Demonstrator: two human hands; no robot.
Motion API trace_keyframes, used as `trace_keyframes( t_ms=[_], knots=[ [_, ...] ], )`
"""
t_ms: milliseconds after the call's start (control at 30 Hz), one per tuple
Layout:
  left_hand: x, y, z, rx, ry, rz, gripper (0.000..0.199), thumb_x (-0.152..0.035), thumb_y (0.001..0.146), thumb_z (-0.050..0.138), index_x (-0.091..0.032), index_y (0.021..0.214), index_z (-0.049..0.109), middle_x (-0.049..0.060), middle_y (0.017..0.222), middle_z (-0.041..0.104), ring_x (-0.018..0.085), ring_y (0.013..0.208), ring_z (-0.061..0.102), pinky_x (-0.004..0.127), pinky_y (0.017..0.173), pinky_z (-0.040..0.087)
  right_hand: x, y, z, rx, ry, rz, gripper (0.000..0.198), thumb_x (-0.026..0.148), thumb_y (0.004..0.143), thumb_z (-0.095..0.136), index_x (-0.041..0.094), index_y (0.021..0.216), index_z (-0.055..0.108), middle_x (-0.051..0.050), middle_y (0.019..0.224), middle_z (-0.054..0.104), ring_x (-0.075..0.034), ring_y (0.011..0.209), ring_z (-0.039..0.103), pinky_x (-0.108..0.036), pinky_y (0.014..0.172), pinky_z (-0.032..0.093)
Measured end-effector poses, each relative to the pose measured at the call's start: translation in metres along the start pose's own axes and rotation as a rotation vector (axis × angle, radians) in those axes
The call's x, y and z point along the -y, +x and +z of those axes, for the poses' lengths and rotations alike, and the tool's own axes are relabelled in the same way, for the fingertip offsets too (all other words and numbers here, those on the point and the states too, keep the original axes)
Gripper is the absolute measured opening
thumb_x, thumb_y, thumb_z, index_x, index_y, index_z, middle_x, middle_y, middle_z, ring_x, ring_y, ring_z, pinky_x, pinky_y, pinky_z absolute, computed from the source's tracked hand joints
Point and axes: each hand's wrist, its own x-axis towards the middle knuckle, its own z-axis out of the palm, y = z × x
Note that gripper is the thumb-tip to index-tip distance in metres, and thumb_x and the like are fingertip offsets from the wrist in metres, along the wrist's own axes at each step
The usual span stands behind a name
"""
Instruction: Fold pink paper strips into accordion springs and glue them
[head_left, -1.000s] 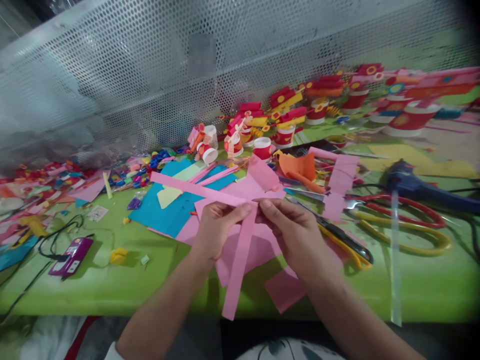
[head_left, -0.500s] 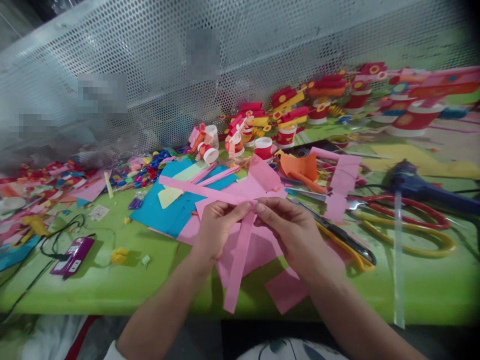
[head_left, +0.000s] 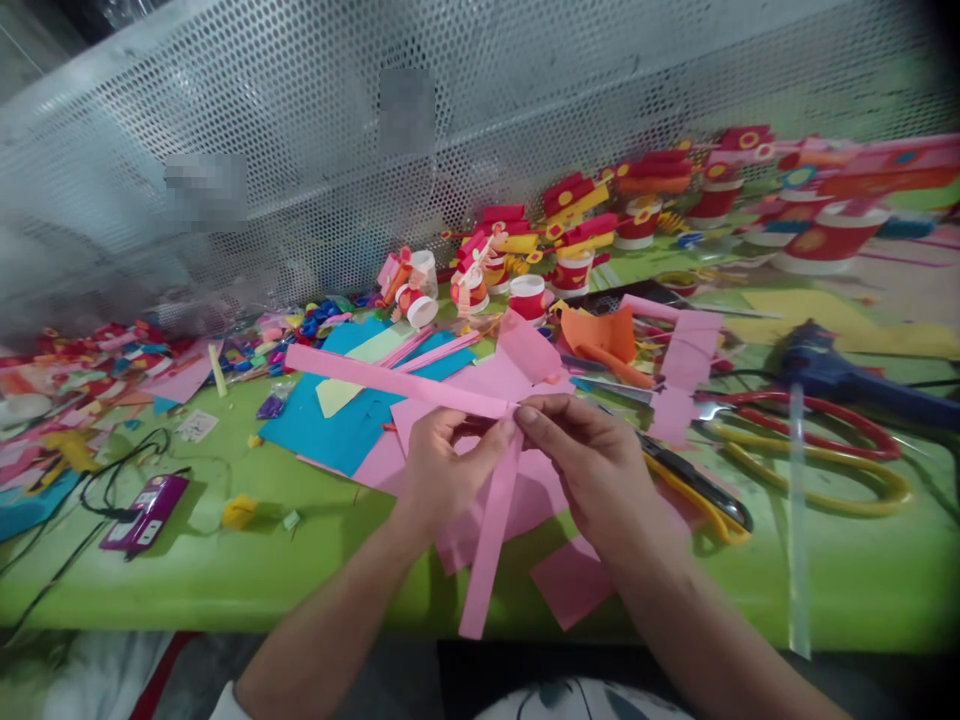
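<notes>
Pink paper strip [head_left: 397, 382]: long arm's free end now reaches further left than half a second ago; lower end has swung slightly right. Left hand [head_left: 446, 465] has slid a touch toward the right one.
Corner: the strip's two arms meet at the fingertips, one running left, one hanging down. One folded piece or two, cannot tell.
Right hand [head_left: 592, 460]: thumb and fingers pinched on the corner, probably to keep the two arms from slipping apart.
Left hand: thumb closed on the strip just below the corner, fingers curled behind; likely steadies the hanging arm. The hands nearly touch, perhaps because so narrow a strip gives little to grip.
Height: strip held in front of the person, over the pink sheets [head_left: 536, 505], seemingly raised so both ends swing free.
Beneath: pink sheets overlap a blue sheet [head_left: 311, 430] on the green table [head_left: 337, 590], stock close to the hands.
Right side: scissors [head_left: 889, 447] with looped handles turned toward the table's right; glue gun [head_left: 814, 362] beyond them. Both look left within right-hand reach.
Back row: red cups [head_left: 527, 298] below the mesh panel [head_left: 300, 130], apparently set back to spare the working edge.
</notes>
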Motion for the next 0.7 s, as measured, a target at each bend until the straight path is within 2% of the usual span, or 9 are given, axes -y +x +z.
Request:
trace_keyframes(
  t_ms=[67,133,233,300,433,600,700],
  knots=[
    [0.001,0.0,-0.001,0.002,-0.035,-0.016,0.012,-0.018,0.083,0.07,-0.016,0.089,0.08,0.005,0.086,0.078,0.02,0.084,0.071,0.031,0.079,0.055,0.001,0.0,0.0,-0.013,-0.02,-0.003,0.013,0.036,0.081,0.082,0.024,0.083,0.076,0.002,0.077,0.068,-0.011,0.072,0.059,-0.024,0.07,0.047],
    [0.003,0.003,-0.002,0.004,-0.182,-0.081,0.014,-0.015,0.081,0.065,-0.016,0.082,0.079,0.005,0.082,0.077,0.021,0.083,0.071,0.033,0.082,0.055,0.003,-0.001,0.0,-0.017,-0.049,-0.003,0.014,0.036,0.082,0.081,0.024,0.082,0.076,0.002,0.076,0.067,-0.011,0.072,0.059,-0.023,0.069,0.046],
    [0.006,0.011,-0.002,0.062,-0.48,-0.254,0.011,-0.017,0.077,0.067,-0.015,0.076,0.077,0.006,0.077,0.076,0.021,0.08,0.071,0.034,0.081,0.055,0.005,-0.001,0.001,0.001,-0.069,-0.014,0.013,0.036,0.082,0.08,0.024,0.081,0.075,0.002,0.075,0.066,-0.01,0.071,0.058,-0.022,0.067,0.046],
    [0.008,0.015,-0.004,0.115,-0.587,-0.37,0.008,-0.021,0.076,0.073,-0.014,0.078,0.077,0.006,0.076,0.074,0.02,0.077,0.07,0.034,0.078,0.056,0.007,-0.002,0.001,0.02,-0.055,-0.018,0.011,0.035,0.082,0.08,0.024,0.081,0.075,0.002,0.075,0.066,-0.01,0.07,0.058,-0.023,0.067,0.047],
    [0.012,0.017,-0.008,0.184,-0.629,-0.509,0.02,-0.026,0.072,0.084,-0.013,0.085,0.077,0.005,0.076,0.073,0.016,0.074,0.069,0.031,0.079,0.056,0.011,-0.002,0.0,0.028,-0.046,-0.008,0.012,0.035,0.08,0.081,0.024,0.079,0.076,0.001,0.073,0.066,-0.012,0.069,0.057,-0.024,0.065,0.048],
    [0.015,0.017,-0.007,0.161,-0.608,-0.505,0.031,-0.03,0.063,0.093,-0.014,0.081,0.074,0.003,0.075,0.073,0.017,0.075,0.07,0.029,0.077,0.054,0.011,-0.002,0.001,0.011,-0.084,-0.01,0.012,0.034,0.077,0.083,0.024,0.075,0.077,0.001,0.069,0.067,-0.012,0.066,0.058,-0.023,0.062,0.05],
    [0.016,0.017,-0.005,0.152,-0.601,-0.512,0.031,-0.029,0.063,0.093,-0.013,0.081,0.075,0.004,0.076,0.073,0.017,0.076,0.07,0.028,0.073,0.053,0.01,-0.002,0.002,-0.003,-0.076,-0.022,0.01,0.033,0.077,0.083,0.025,0.075,0.077,0.002,0.07,0.068,-0.011,0.066,0.059,-0.022,0.062,0.05]
  ],
)
